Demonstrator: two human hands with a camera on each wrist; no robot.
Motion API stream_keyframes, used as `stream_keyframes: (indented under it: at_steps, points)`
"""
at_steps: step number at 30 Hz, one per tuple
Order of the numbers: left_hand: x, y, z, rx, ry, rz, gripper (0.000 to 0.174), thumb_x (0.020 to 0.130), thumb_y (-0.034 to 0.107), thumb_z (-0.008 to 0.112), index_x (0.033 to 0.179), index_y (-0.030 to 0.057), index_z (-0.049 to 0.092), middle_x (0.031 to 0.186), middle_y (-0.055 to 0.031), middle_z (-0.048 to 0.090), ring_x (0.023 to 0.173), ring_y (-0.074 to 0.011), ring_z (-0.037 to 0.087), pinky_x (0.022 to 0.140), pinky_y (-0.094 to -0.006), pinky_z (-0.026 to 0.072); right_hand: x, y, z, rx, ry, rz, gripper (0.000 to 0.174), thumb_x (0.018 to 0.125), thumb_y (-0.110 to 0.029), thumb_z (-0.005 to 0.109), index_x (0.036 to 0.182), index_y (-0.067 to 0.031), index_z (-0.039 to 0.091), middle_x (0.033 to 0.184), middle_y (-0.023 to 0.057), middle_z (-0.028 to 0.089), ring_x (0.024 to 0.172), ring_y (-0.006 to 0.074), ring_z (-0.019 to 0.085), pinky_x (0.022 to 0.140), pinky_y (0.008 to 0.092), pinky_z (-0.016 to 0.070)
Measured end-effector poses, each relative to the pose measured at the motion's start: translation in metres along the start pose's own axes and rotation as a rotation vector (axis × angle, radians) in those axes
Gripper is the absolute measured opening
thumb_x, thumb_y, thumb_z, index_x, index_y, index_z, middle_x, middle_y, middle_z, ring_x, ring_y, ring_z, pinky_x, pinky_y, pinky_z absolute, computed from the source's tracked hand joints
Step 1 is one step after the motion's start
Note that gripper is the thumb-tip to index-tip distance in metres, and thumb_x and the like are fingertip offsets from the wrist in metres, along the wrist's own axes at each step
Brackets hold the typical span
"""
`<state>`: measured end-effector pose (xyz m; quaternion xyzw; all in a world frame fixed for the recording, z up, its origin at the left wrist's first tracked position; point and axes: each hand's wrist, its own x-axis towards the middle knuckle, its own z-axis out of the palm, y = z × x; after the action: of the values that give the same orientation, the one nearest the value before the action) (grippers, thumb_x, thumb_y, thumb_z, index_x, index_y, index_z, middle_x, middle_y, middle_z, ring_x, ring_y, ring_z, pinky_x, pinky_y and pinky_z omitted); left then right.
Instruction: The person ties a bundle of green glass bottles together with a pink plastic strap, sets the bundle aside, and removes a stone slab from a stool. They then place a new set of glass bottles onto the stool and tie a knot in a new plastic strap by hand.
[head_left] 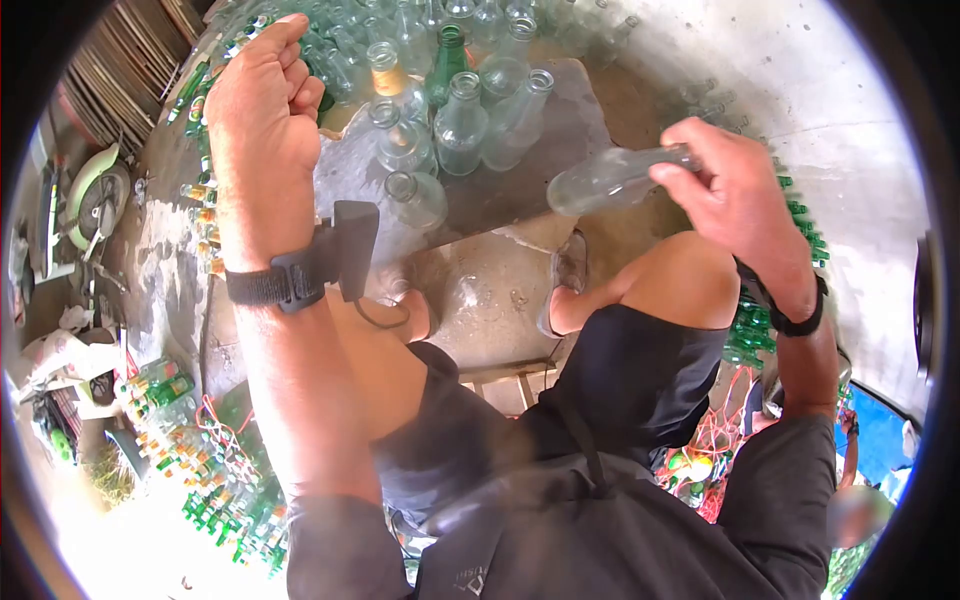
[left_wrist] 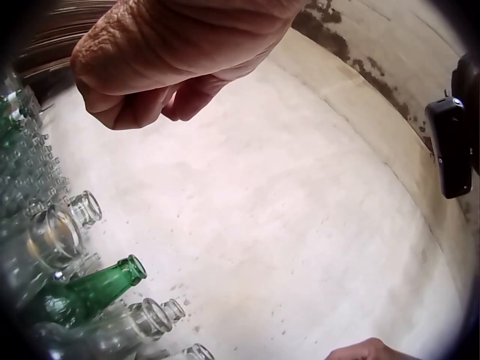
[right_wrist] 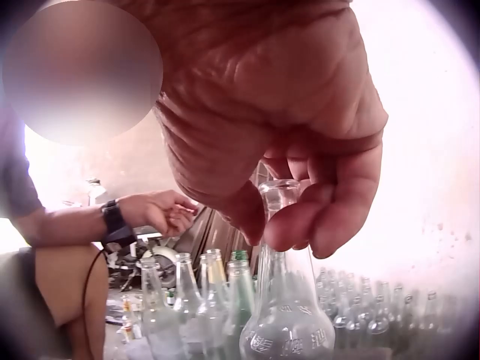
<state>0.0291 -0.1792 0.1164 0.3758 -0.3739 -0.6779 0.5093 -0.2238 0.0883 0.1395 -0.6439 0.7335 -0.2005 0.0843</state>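
My right hand [head_left: 735, 190] pinches the neck of a clear glass bottle [head_left: 600, 182], tilted in the head view with its base toward the left. From the right wrist, thumb and fingers [right_wrist: 300, 217] close round the neck, above embossed lettering on the clear bottle [right_wrist: 289, 330]. My left hand [head_left: 265, 110] is raised left of the standing bottles, fingers loosely curled with nothing visible in them; the left wrist view shows the hand [left_wrist: 172, 60] above the bottle mouths. Several clear bottles [head_left: 461, 130] and a green bottle [head_left: 448, 65] stand upright on a grey slab [head_left: 575, 110].
A clear bottle [head_left: 415, 200] stands at the slab's near edge, close to my feet. Many more bottles crowd behind the slab and along both sides. A pale wall [head_left: 850, 130] rises at the right. A wheel [head_left: 98, 197] and stacked boards [head_left: 130, 70] are at the left.
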Motion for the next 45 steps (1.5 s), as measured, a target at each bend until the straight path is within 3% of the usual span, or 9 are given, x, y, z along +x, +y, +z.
stream_keyframes:
  at_steps: [4, 23, 26, 28, 29, 33, 35, 37, 45]
  points:
    - [0.0, 0.007, -0.008, -0.044, 0.017, -0.001, 0.023, 0.092, 0.0, 0.073, 0.08, 0.0063, 0.055, 0.069, 0.0028, 0.043, 0.053, -0.0063, 0.031, 0.05, -0.0247, 0.0246, 0.013, -0.022, 0.032, 0.034, -0.015, -0.171, 0.023, 0.084, -0.013, 0.078, 0.096, -0.0022, 0.062, 0.079, 0.0178, 0.066, 0.068, 0.0402, 0.063, 0.058, 0.0452, 0.0491]
    - [0.003, 0.026, -0.035, -0.093, 0.022, 0.021, 0.01, 0.093, 0.002, 0.072, 0.096, -0.0047, 0.065, 0.071, 0.0022, 0.047, 0.054, -0.0067, 0.033, 0.051, -0.0247, 0.0266, 0.062, -0.059, 0.102, -0.048, -0.055, -0.359, 0.025, 0.085, -0.018, 0.075, 0.086, -0.0022, 0.056, 0.076, 0.0173, 0.065, 0.076, 0.0401, 0.067, 0.062, 0.0483, 0.0528]
    - [0.0, 0.032, -0.036, -0.091, 0.027, 0.023, 0.01, 0.093, 0.0, 0.07, 0.088, -0.0021, 0.062, 0.069, 0.0024, 0.045, 0.053, -0.0072, 0.032, 0.051, -0.0251, 0.0267, 0.064, -0.058, 0.109, -0.029, -0.021, -0.374, 0.024, 0.085, -0.018, 0.076, 0.09, -0.0025, 0.058, 0.075, 0.0183, 0.065, 0.075, 0.0412, 0.067, 0.062, 0.0488, 0.0526]
    - [-0.008, 0.037, -0.035, -0.075, 0.103, 0.051, 0.03, 0.096, 0.007, 0.065, 0.074, 0.0153, 0.045, 0.065, 0.0056, 0.036, 0.054, -0.0092, 0.028, 0.053, -0.0275, 0.0258, 0.064, -0.06, 0.11, -0.024, -0.028, -0.345, 0.024, 0.085, -0.019, 0.076, 0.092, -0.0031, 0.059, 0.076, 0.0184, 0.065, 0.075, 0.0415, 0.066, 0.062, 0.0488, 0.0523]
    - [-0.009, 0.04, -0.038, -0.06, 0.112, 0.066, 0.03, 0.096, 0.007, 0.065, 0.074, 0.0153, 0.045, 0.065, 0.0056, 0.036, 0.054, -0.0092, 0.028, 0.053, -0.0275, 0.0258, 0.065, -0.06, 0.111, -0.03, -0.039, -0.313, 0.024, 0.085, -0.019, 0.077, 0.094, -0.0038, 0.061, 0.076, 0.0186, 0.065, 0.074, 0.0418, 0.066, 0.062, 0.0489, 0.052]
    - [0.003, 0.055, -0.068, -0.082, 0.175, 0.106, 0.02, 0.096, 0.008, 0.066, 0.081, 0.0113, 0.053, 0.066, 0.0054, 0.039, 0.054, -0.0085, 0.031, 0.052, -0.027, 0.0272, 0.066, -0.064, 0.113, -0.003, -0.045, -0.302, 0.024, 0.085, -0.017, 0.077, 0.096, -0.004, 0.06, 0.077, 0.0174, 0.065, 0.072, 0.0419, 0.065, 0.061, 0.0487, 0.0499]
    - [0.014, 0.065, -0.093, -0.204, 0.063, 0.03, 0.017, 0.094, -0.002, 0.068, 0.082, 0.0014, 0.056, 0.067, 0.0026, 0.042, 0.052, -0.0075, 0.032, 0.05, -0.0255, 0.0264, 0.067, -0.064, 0.115, 0.021, -0.043, -0.318, 0.024, 0.085, -0.016, 0.077, 0.095, -0.0039, 0.059, 0.077, 0.0165, 0.064, 0.071, 0.0418, 0.064, 0.06, 0.0484, 0.049]
    - [0.01, 0.078, -0.1, -0.158, 0.085, 0.042, 0.023, 0.094, -0.002, 0.067, 0.08, 0.0041, 0.05, 0.065, 0.0028, 0.041, 0.052, -0.0075, 0.032, 0.05, -0.0259, 0.0254, 0.066, -0.065, 0.116, 0.006, -0.012, -0.323, 0.024, 0.085, -0.016, 0.077, 0.093, -0.0038, 0.059, 0.077, 0.0157, 0.064, 0.071, 0.0411, 0.064, 0.059, 0.048, 0.0486]
    - [0.015, 0.123, -0.15, -0.129, 0.244, 0.171, 0.006, 0.096, -0.002, 0.062, 0.101, -0.0029, 0.058, 0.064, 0.0036, 0.036, 0.052, -0.0079, 0.029, 0.052, -0.0262, 0.0266, 0.061, -0.07, 0.114, 0.004, -0.036, -0.319, 0.023, 0.085, -0.016, 0.078, 0.095, -0.0034, 0.06, 0.08, 0.0152, 0.065, 0.071, 0.0404, 0.064, 0.06, 0.0469, 0.0489]
